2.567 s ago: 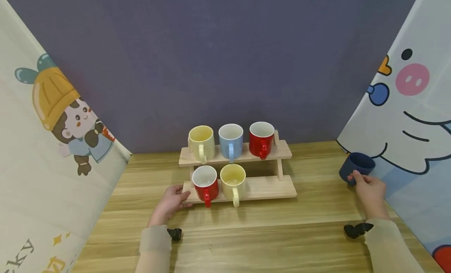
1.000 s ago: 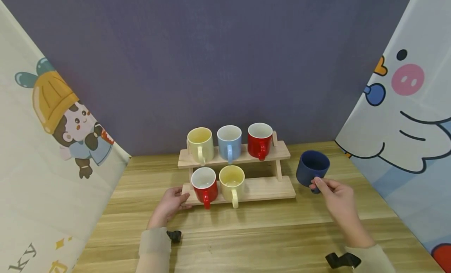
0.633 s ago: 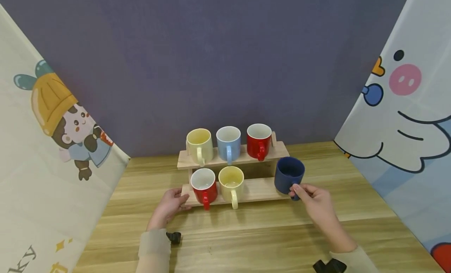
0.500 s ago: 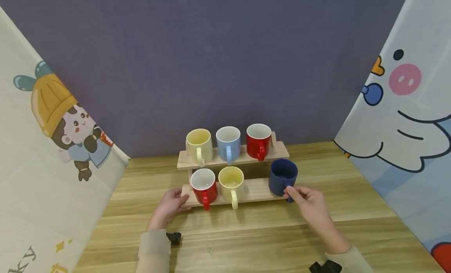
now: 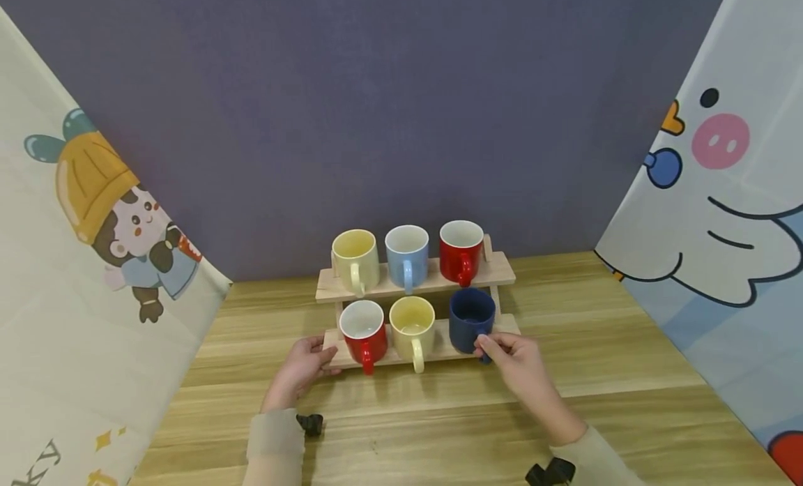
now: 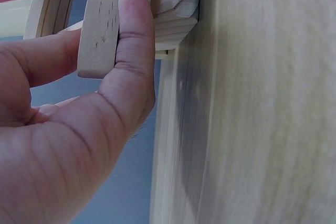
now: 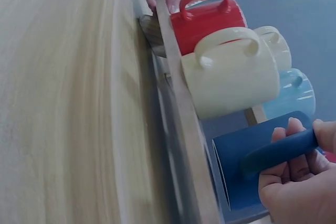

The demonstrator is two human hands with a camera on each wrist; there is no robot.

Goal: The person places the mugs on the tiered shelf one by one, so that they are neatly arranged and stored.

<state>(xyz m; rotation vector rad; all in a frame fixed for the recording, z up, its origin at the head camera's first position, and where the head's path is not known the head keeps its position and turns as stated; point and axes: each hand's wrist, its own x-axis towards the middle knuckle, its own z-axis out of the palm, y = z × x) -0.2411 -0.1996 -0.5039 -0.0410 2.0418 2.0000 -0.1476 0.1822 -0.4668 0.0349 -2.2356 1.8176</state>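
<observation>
A two-tier wooden rack (image 5: 507,323) stands at the back of the table. My left hand (image 5: 304,369) pinches the left end of its lower board; the left wrist view shows the board (image 6: 100,30) between thumb and fingers. In my right hand (image 5: 517,360) is the handle of a navy blue mug (image 5: 467,329), upright at the right part of the lower board. Whether its base touches the board I cannot tell. On the same tier stand a red mug (image 5: 366,339) and a pale yellow mug (image 5: 410,332), handles toward me.
The upper tier carries a yellow mug (image 5: 360,270), a light blue mug (image 5: 408,259) and a red mug (image 5: 460,259). A dark grey wall (image 5: 401,109) rises close behind the rack. Printed cloths (image 5: 740,214) flank both sides of the wooden table (image 5: 408,430).
My right hand has carried the navy mug leftward from the table's far right to the lower board, beside the yellow mug. My left hand has stayed on the rack.
</observation>
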